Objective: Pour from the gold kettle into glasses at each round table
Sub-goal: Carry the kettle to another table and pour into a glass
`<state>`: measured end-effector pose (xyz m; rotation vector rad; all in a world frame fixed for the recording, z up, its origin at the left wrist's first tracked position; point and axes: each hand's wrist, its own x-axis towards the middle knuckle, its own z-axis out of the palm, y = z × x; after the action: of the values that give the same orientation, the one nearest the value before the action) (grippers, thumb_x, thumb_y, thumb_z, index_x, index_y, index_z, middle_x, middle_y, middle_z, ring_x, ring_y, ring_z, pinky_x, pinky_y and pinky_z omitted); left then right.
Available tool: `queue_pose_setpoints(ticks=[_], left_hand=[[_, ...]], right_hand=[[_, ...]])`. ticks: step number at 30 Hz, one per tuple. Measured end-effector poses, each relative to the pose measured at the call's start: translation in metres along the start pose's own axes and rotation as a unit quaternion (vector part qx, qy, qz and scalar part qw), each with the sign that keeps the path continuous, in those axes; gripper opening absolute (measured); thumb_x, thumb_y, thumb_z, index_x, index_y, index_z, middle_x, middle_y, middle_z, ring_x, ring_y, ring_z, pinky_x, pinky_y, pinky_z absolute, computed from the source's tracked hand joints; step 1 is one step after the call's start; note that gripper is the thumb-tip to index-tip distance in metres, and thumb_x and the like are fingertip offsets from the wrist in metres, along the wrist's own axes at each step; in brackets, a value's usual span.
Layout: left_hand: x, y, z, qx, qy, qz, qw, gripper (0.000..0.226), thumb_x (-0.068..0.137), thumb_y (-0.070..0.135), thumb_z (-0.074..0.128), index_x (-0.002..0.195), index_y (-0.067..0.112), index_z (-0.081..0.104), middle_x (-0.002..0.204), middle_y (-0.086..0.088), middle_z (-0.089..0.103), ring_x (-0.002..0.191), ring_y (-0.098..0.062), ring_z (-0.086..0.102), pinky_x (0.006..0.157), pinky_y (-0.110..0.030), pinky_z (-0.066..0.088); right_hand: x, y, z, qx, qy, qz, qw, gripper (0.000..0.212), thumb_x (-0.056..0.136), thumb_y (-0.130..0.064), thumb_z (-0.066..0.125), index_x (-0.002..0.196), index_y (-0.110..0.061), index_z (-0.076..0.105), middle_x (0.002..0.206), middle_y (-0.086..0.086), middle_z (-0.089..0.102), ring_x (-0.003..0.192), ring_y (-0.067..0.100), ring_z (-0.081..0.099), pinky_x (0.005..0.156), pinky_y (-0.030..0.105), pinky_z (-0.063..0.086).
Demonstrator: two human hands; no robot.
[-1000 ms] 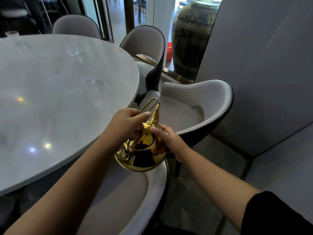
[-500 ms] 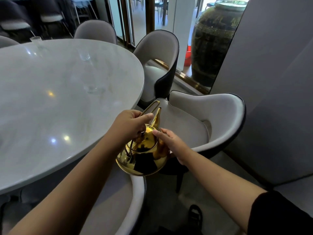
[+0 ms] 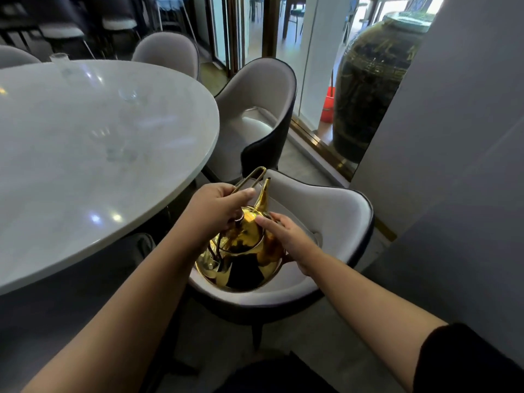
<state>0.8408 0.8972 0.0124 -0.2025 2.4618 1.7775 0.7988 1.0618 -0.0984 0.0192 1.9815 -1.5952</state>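
The gold kettle [image 3: 241, 256] hangs upright over a grey chair seat, beside the round white marble table [image 3: 71, 194]. My left hand [image 3: 218, 208] grips its looped handle from above. My right hand [image 3: 286, 236] is pressed against the kettle's right side, thumb on the lid. The spout points away from me. Clear glasses stand on the table: one near the middle [image 3: 114, 150], one farther back [image 3: 129, 95], one at the far edge [image 3: 58, 57].
A grey chair with dark backing [image 3: 334, 219] sits under the kettle. Two more chairs [image 3: 263, 114] [image 3: 167, 52] ring the table's far side. A big dark ceramic jar [image 3: 371, 80] stands behind glass at the right, next to a grey wall [image 3: 459, 137].
The view has shifted forward along the table's edge. The kettle, still held in both hands, now hangs over the chair that was ahead; more of the far chairs and glasses shows.
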Motion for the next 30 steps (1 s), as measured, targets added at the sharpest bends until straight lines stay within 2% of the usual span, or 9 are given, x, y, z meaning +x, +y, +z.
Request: queue_pose_setpoints(ticks=[5, 11, 17, 19, 22, 27, 30], left_hand=[[0.038, 0.015, 0.042, -0.003, 0.009, -0.004, 1.000, 0.030, 0.090, 0.030, 0.058, 0.063, 0.016, 0.056, 0.041, 0.009, 0.042, 0.032, 0.000, 0.037, 0.036, -0.010, 0.032], [0.097, 0.028, 0.089, 0.003, 0.039, -0.011, 0.999, 0.032, 0.091, 0.030, 0.058, 0.063, 0.014, 0.056, 0.036, 0.010, 0.041, 0.031, -0.001, 0.038, 0.037, -0.011, 0.032], [0.150, 0.040, 0.125, -0.012, 0.081, -0.037, 0.996, 0.031, 0.090, 0.032, 0.058, 0.065, 0.016, 0.057, 0.037, 0.008, 0.045, 0.032, -0.001, 0.039, 0.037, -0.011, 0.034], [0.166, 0.046, 0.136, -0.033, 0.097, -0.050, 0.993, 0.031, 0.091, 0.031, 0.057, 0.064, 0.015, 0.056, 0.036, 0.008, 0.044, 0.031, -0.001, 0.038, 0.035, -0.010, 0.033], [0.183, 0.061, 0.149, -0.044, 0.115, -0.056, 0.991, 0.033, 0.092, 0.030, 0.057, 0.062, 0.016, 0.055, 0.035, 0.008, 0.043, 0.031, -0.002, 0.036, 0.035, -0.010, 0.032], [0.201, 0.076, 0.158, -0.048, 0.149, -0.085, 0.984, 0.032, 0.092, 0.030, 0.056, 0.064, 0.015, 0.055, 0.036, 0.009, 0.043, 0.030, -0.002, 0.036, 0.035, -0.011, 0.032], [0.208, 0.081, 0.162, -0.044, 0.171, -0.101, 0.979, 0.032, 0.092, 0.030, 0.054, 0.064, 0.015, 0.054, 0.035, 0.009, 0.043, 0.030, -0.002, 0.036, 0.035, -0.011, 0.032]], right_hand=[[0.023, 0.001, -0.053, 0.000, -0.008, 0.001, 1.000, 0.092, 0.068, -0.068, 0.061, 0.146, -0.027, 0.037, 0.136, 0.006, 0.055, 0.118, 0.025, 0.056, 0.091, 0.041, 0.054], [0.071, -0.001, -0.116, -0.021, -0.028, 0.000, 0.999, 0.098, 0.062, -0.078, 0.063, 0.143, -0.029, 0.042, 0.131, 0.004, 0.060, 0.113, 0.022, 0.060, 0.079, 0.035, 0.059], [0.121, -0.012, -0.171, -0.023, -0.054, 0.004, 0.998, 0.110, 0.052, -0.081, 0.070, 0.144, -0.027, 0.041, 0.132, 0.004, 0.060, 0.116, 0.024, 0.060, 0.099, 0.045, 0.051], [0.137, -0.021, -0.191, -0.042, -0.073, 0.007, 0.996, 0.102, 0.061, -0.076, 0.069, 0.145, -0.028, 0.038, 0.135, 0.004, 0.057, 0.118, 0.023, 0.058, 0.098, 0.043, 0.051], [0.158, -0.033, -0.216, -0.048, -0.101, 0.001, 0.994, 0.092, 0.071, -0.068, 0.068, 0.147, -0.029, 0.035, 0.135, 0.002, 0.055, 0.116, 0.020, 0.058, 0.088, 0.032, 0.053], [0.178, -0.048, -0.234, -0.061, -0.148, 0.012, 0.987, 0.100, 0.066, -0.069, 0.071, 0.148, -0.028, 0.033, 0.140, 0.003, 0.051, 0.119, 0.022, 0.055, 0.098, 0.039, 0.050], [0.186, -0.056, -0.241, -0.078, -0.181, 0.018, 0.980, 0.085, 0.077, -0.060, 0.066, 0.148, -0.027, 0.032, 0.140, 0.005, 0.050, 0.117, 0.022, 0.054, 0.094, 0.037, 0.049]])
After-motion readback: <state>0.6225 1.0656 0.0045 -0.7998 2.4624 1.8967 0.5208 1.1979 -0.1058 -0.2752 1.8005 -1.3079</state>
